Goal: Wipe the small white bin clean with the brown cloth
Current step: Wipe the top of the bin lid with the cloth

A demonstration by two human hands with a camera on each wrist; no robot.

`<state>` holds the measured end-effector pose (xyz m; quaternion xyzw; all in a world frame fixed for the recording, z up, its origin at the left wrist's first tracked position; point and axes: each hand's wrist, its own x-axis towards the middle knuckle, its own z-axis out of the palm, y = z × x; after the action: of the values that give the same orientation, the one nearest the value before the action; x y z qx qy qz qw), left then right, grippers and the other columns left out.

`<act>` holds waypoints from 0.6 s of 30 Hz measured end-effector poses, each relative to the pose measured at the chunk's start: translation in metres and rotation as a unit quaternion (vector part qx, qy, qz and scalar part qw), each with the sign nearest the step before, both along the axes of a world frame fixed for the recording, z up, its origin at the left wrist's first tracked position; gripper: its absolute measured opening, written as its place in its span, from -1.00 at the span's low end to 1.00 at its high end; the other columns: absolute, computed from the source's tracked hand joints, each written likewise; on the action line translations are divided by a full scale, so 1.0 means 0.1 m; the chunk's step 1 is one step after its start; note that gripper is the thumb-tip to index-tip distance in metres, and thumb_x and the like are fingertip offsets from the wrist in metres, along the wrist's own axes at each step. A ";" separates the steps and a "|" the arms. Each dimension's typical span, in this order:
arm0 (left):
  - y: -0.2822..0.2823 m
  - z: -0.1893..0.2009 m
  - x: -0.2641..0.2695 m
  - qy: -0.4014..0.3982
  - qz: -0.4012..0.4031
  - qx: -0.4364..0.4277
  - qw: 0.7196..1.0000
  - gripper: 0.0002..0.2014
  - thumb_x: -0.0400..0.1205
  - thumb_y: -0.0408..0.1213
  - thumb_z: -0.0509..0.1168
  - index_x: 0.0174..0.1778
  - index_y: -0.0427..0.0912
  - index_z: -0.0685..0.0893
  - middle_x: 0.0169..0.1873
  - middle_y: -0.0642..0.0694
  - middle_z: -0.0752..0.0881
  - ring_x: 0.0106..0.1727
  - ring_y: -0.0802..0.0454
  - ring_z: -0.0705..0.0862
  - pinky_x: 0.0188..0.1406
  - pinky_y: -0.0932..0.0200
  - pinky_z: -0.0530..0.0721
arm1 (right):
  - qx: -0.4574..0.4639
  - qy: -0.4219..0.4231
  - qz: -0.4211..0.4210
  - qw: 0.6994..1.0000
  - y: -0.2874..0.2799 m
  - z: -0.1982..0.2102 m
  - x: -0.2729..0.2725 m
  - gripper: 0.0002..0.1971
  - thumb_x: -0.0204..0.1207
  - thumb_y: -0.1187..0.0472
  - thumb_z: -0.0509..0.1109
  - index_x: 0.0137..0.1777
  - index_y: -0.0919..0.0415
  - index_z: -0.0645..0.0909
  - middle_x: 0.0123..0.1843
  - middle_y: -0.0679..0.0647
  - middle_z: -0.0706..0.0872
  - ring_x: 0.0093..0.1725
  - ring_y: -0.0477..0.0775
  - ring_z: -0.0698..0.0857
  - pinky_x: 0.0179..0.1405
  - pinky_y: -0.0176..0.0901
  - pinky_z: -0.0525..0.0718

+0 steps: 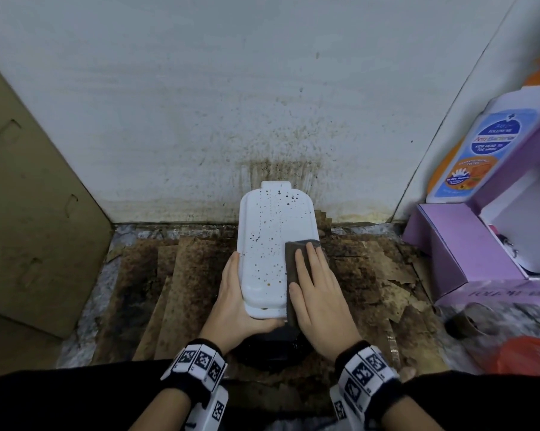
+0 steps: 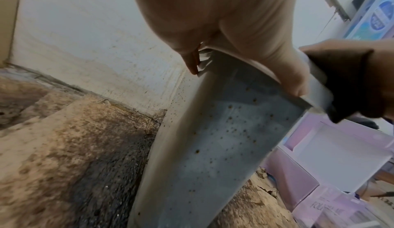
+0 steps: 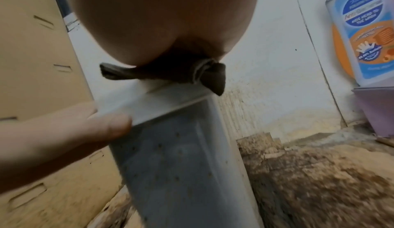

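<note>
Specks of brown grime dot the top of the small white bin (image 1: 267,244), which stands on the stained floor (image 1: 371,275) against the spattered white wall (image 1: 200,119). The left hand (image 1: 234,301) grasps the bin's near left corner, thumb along the side and fingers curled under the rim; the left wrist view shows that thumb on the edge. The right hand (image 1: 320,289) lies flat, fingers straight, pressing the brown cloth (image 1: 293,259) onto the bin's right edge, so its grip is released rather than clenched. In the right wrist view the cloth bunches under the palm. A cardboard box (image 1: 38,213) stands at left; purple boxes (image 1: 461,244) and a blue-labelled bottle (image 1: 480,150) sit at right.
</note>
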<state>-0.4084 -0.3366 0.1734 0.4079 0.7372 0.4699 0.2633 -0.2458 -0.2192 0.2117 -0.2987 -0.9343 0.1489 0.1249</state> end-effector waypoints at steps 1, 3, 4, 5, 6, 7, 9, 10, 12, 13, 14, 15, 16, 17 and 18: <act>0.00 0.00 0.00 0.000 -0.002 -0.001 1.000 0.49 0.07 0.26 0.74 0.73 0.24 -0.18 0.73 0.19 -0.01 0.75 0.13 0.11 0.61 -0.20 0.42 | -0.004 -0.012 0.009 1.000 0.08 0.03 -0.04 -0.39 0.82 0.00 -0.08 0.79 0.20 -0.09 0.81 0.12 -0.18 0.79 0.04 -0.24 0.75 -0.06 -0.10; -0.01 0.00 0.00 0.002 -0.006 -0.004 1.000 0.50 0.07 0.26 0.74 0.73 0.25 -0.21 0.73 0.23 -0.04 0.75 0.15 0.07 0.63 -0.21 0.39 | -0.018 -0.046 0.025 0.998 0.28 0.09 -0.13 -0.38 0.83 -0.02 -0.10 0.79 0.20 -0.14 0.81 0.14 -0.24 0.78 0.07 -0.27 0.76 -0.03 -0.09; -0.01 0.00 0.00 0.004 -0.007 -0.007 1.000 0.50 0.07 0.26 0.74 0.73 0.25 -0.22 0.73 0.24 -0.06 0.75 0.16 0.06 0.64 -0.21 0.38 | -0.033 -0.062 0.031 0.997 0.39 0.12 -0.19 -0.38 0.84 -0.03 -0.10 0.79 0.21 -0.15 0.81 0.14 -0.27 0.78 0.08 -0.28 0.77 -0.01 -0.08; -0.01 0.00 -0.01 0.005 -0.009 -0.008 1.000 0.51 0.07 0.26 0.74 0.73 0.24 -0.22 0.73 0.25 -0.07 0.76 0.16 0.05 0.64 -0.22 0.37 | -0.050 -0.074 0.038 0.995 0.50 0.16 -0.26 -0.37 0.84 -0.04 -0.10 0.78 0.21 -0.17 0.80 0.14 -0.30 0.78 0.09 -0.30 0.77 0.02 -0.08; -0.01 0.00 -0.02 0.004 -0.008 -0.009 1.000 0.51 0.07 0.25 0.74 0.74 0.23 -0.21 0.73 0.25 -0.07 0.75 0.16 0.05 0.64 -0.22 0.38 | -0.067 -0.086 0.044 0.993 0.60 0.20 -0.32 -0.37 0.84 -0.04 -0.09 0.78 0.22 -0.19 0.80 0.14 -0.32 0.77 0.11 -0.31 0.78 0.04 -0.08; 0.00 0.00 -0.02 0.002 -0.007 -0.009 1.000 0.51 0.07 0.25 0.75 0.74 0.22 -0.20 0.73 0.24 -0.06 0.75 0.16 0.06 0.63 -0.23 0.38 | -0.078 -0.098 0.050 0.991 0.69 0.24 -0.39 -0.36 0.84 -0.04 -0.09 0.78 0.24 -0.20 0.79 0.16 -0.33 0.77 0.13 -0.32 0.77 0.07 -0.09; 0.01 0.01 -0.03 0.000 -0.006 -0.006 1.000 0.50 0.07 0.23 0.76 0.74 0.21 -0.18 0.73 0.21 -0.04 0.75 0.14 0.07 0.63 -0.23 0.38 | -0.081 -0.120 0.060 0.988 0.77 0.28 -0.46 -0.35 0.84 -0.04 -0.10 0.77 0.27 -0.22 0.79 0.20 -0.35 0.77 0.17 -0.33 0.77 0.09 -0.11; 0.01 0.02 -0.02 -0.002 -0.006 -0.004 1.000 0.50 0.07 0.23 0.76 0.74 0.20 -0.17 0.73 0.19 -0.02 0.75 0.14 0.08 0.63 -0.23 0.38 | -0.077 -0.121 0.063 0.988 0.78 0.28 -0.46 -0.35 0.84 -0.03 -0.10 0.77 0.28 -0.22 0.79 0.22 -0.34 0.77 0.19 -0.34 0.77 0.10 -0.12; 0.01 0.03 0.00 -0.004 -0.006 -0.002 1.000 0.51 0.07 0.22 0.77 0.74 0.16 -0.17 0.72 0.18 -0.01 0.75 0.15 0.08 0.64 -0.21 0.38 | -0.071 -0.100 0.059 0.991 0.74 0.22 -0.43 -0.36 0.84 -0.02 -0.09 0.77 0.28 -0.20 0.79 0.21 -0.34 0.77 0.19 -0.33 0.77 0.09 -0.13; 0.00 0.04 0.01 -0.003 -0.006 -0.003 1.000 0.51 0.07 0.22 0.76 0.74 0.15 -0.17 0.72 0.18 -0.02 0.74 0.16 0.07 0.64 -0.20 0.37 | -0.071 -0.080 0.054 0.993 0.69 0.19 -0.39 -0.36 0.84 -0.02 -0.09 0.77 0.26 -0.19 0.79 0.20 -0.33 0.77 0.17 -0.33 0.77 0.08 -0.14; 0.00 0.05 0.01 -0.001 -0.006 -0.004 1.000 0.51 0.07 0.24 0.76 0.74 0.16 -0.18 0.72 0.19 -0.03 0.75 0.17 0.06 0.65 -0.20 0.36 | -0.073 -0.060 0.048 0.994 0.63 0.16 -0.35 -0.37 0.84 -0.02 -0.08 0.78 0.24 -0.18 0.79 0.17 -0.34 0.77 0.14 -0.34 0.77 0.05 -0.15; 0.00 0.05 0.01 0.000 -0.006 -0.006 1.000 0.51 0.07 0.25 0.75 0.74 0.17 -0.20 0.72 0.20 -0.04 0.75 0.16 0.05 0.66 -0.20 0.35 | -0.074 -0.042 0.040 0.996 0.55 0.13 -0.31 -0.37 0.84 -0.02 -0.08 0.78 0.22 -0.17 0.79 0.14 -0.34 0.76 0.10 -0.35 0.77 0.02 -0.16; 0.00 0.06 0.01 0.001 -0.006 -0.008 1.000 0.51 0.07 0.26 0.74 0.74 0.17 -0.20 0.72 0.22 -0.05 0.75 0.16 0.04 0.66 -0.20 0.34 | -0.074 -0.027 0.034 0.996 0.47 0.10 -0.25 -0.38 0.84 -0.01 -0.08 0.78 0.19 -0.17 0.79 0.10 -0.34 0.76 0.06 -0.36 0.77 -0.02 -0.18; -0.01 0.06 0.01 0.002 -0.006 -0.011 1.000 0.51 0.07 0.26 0.74 0.74 0.17 -0.21 0.72 0.23 -0.06 0.75 0.16 0.04 0.66 -0.19 0.34 | -0.072 -0.012 0.028 0.997 0.37 0.07 -0.19 -0.39 0.84 -0.01 -0.07 0.79 0.17 -0.17 0.79 0.07 -0.34 0.75 0.02 -0.38 0.76 -0.06 -0.20; -0.01 0.06 0.02 0.002 -0.006 -0.011 1.000 0.51 0.08 0.26 0.74 0.74 0.17 -0.21 0.71 0.24 -0.06 0.75 0.16 0.04 0.66 -0.18 0.34 | -0.069 0.004 0.023 0.997 0.26 0.05 -0.12 -0.40 0.84 0.01 -0.07 0.79 0.16 -0.16 0.79 0.04 -0.34 0.75 -0.01 -0.39 0.75 -0.09 -0.21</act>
<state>-0.4068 -0.3379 0.1793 0.4104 0.7404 0.4591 0.2694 -0.2581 -0.1936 0.2170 -0.2848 -0.9280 0.2165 0.1040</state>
